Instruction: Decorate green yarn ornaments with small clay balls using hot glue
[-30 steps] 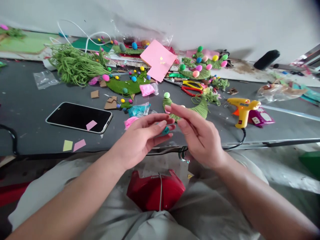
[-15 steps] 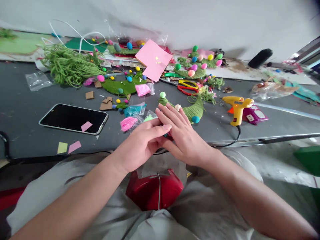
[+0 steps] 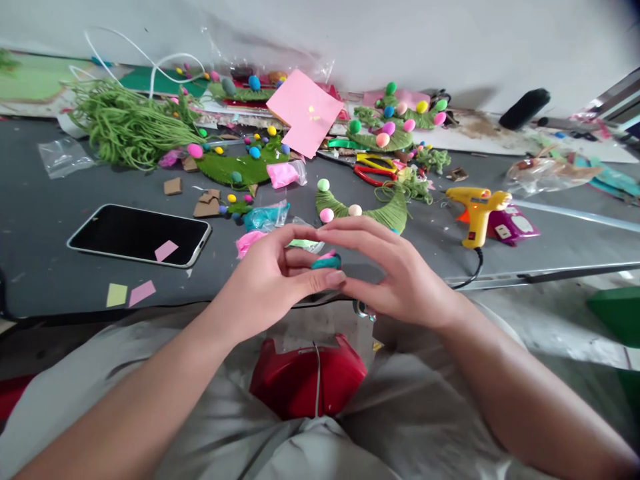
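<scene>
Over the table's front edge, my left hand (image 3: 270, 280) is closed around a small lump of teal and pink modelling clay (image 3: 326, 261), which shows between its thumb and fingers. My right hand (image 3: 387, 273) arches beside it with fingers parted. Its fingertips meet the left fingers and its thumb comes close to the left thumb; no separate object shows in it. Just beyond the hands lies a green yarn-wrapped crescent (image 3: 387, 212) bearing small coloured balls. Packets of pink clay (image 3: 250, 244) and teal clay (image 3: 265, 217) lie past my left hand, partly covered by it.
A phone (image 3: 143, 233) lies at left. A yellow glue gun (image 3: 477, 210) with a cable sits at right beside a purple packet (image 3: 514, 225). Behind are scissors (image 3: 375, 170), pink paper (image 3: 307, 113), green yarn (image 3: 133, 127) and decorated green pieces (image 3: 240, 165). A red stool (image 3: 307, 383) is below.
My palms were pressed together flat; now the right hand has lifted and arched away, exposing the teal and pink lump. The view has shifted slightly.
</scene>
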A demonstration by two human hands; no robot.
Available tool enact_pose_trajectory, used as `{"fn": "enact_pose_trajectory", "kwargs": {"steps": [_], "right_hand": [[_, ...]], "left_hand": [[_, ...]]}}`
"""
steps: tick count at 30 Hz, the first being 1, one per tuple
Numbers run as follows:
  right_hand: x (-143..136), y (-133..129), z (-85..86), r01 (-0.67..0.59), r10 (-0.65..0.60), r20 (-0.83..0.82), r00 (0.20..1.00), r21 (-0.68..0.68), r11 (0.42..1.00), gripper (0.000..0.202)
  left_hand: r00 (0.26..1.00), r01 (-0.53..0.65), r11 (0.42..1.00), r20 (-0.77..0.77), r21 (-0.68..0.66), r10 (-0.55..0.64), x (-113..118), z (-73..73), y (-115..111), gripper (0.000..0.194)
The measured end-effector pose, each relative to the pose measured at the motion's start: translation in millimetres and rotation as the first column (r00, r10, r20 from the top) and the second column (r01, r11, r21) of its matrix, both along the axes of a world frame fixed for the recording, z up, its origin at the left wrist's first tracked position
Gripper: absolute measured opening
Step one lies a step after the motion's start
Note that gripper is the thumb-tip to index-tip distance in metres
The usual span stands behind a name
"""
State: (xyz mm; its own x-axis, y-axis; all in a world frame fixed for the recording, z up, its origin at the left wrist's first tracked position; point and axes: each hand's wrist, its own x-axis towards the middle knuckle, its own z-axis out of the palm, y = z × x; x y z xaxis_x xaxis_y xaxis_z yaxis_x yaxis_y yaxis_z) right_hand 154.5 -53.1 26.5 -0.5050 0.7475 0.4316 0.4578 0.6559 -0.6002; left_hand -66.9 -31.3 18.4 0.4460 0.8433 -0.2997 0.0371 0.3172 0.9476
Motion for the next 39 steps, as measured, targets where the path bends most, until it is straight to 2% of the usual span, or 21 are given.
{"fn": "enact_pose_trajectory", "kwargs": {"steps": [2,4,7,10,13,16,18,20,23,25,27,29,32,35,39], "right_hand": [[-0.9,-1.7,-2.4,-0.032,0.032,0.017,0.999,-0.02,0.999,0.037],[-3.7,-3.8,-4.5,-0.006,0.006,0.001,1.0,-0.034,0.999,0.028],[-9.5,-6.5,-3.7,0.078,-0.081,-0.073,0.994,-0.051,0.996,0.017],[-11.3,-7.2,1.1,0.165,-0.185,-0.143,0.972,-0.139,0.976,0.012],[-5.7,-4.9,4.2,0.312,-0.358,-0.223,0.907,-0.216,0.925,0.015],[2.0,-1.5,3.4,0.445,-0.478,-0.311,0.822,-0.173,0.879,0.012],[4.3,-0.2,2.5,0.417,-0.425,-0.369,0.827,-0.104,0.903,0.009],[2.9,-0.4,2.1,0.298,-0.3,-0.381,0.875,-0.066,0.952,0.011],[-3.6,-2.0,1.1,0.111,-0.139,-0.322,0.937,-0.104,0.988,0.017],[-7.9,-2.9,-0.5,0.057,-0.097,-0.298,0.95,-0.139,0.989,0.025],[-10.2,-3.7,-2.8,0.077,-0.114,-0.263,0.958,-0.146,0.986,0.035],[-10.3,-4.7,-4.7,0.121,-0.145,-0.194,0.97,-0.131,0.984,0.039],[-8.8,-6.7,-4.5,0.115,-0.124,-0.108,0.986,-0.085,0.99,0.028],[-7.8,-7.9,0.9,0.114,-0.123,-0.096,0.988,-0.087,0.99,0.014],[-0.7,-3.5,9.8,0.295,-0.322,-0.139,0.936,-0.182,0.938,0.008]], "left_hand": [[0.998,0.015,0.999,-0.059,0.037,-0.013,-2.3,0.5,0.3,0.06],[0.993,0.028,0.996,-0.113,0.085,-0.018,-4.8,2.5,1.0,0.06],[0.986,0.024,0.986,-0.165,0.166,0.004,-9.7,8.5,1.9,0.04],[0.981,-0.031,0.965,-0.176,0.259,0.079,-16.6,13.9,0.0,0.022],[0.961,-0.116,0.942,-0.203,0.315,0.187,-23.0,15.0,-5.2,0.024],[0.966,-0.146,0.945,-0.163,0.292,0.199,-24.3,12.2,-11.1,0.031],[0.975,-0.136,0.954,-0.134,0.268,0.177,-21.5,9.5,-14.1,0.032],[0.975,-0.133,0.957,-0.14,0.258,0.174,-16.7,7.8,-16.5,0.033],[0.988,-0.096,0.968,-0.096,0.233,0.121,-9.6,8.8,-19.9,0.036],[0.999,-0.032,0.978,0.016,0.207,0.029,-6.2,10.6,-22.3,0.041],[0.991,0.006,0.982,0.128,0.19,-0.031,-4.1,11.3,-24.1,0.046],[0.988,-0.015,0.983,0.155,0.185,-0.014,-2.8,10.3,-24.5,0.044],[0.997,-0.076,0.968,0.027,0.239,0.072,-2.6,7.7,-22.9,0.028],[0.985,-0.114,0.942,-0.088,0.314,0.149,-5.2,7.9,-20.4,0.017],[0.954,-0.203,0.904,-0.132,0.377,0.269,-11.5,10.4,-16.4,0.018]]}}
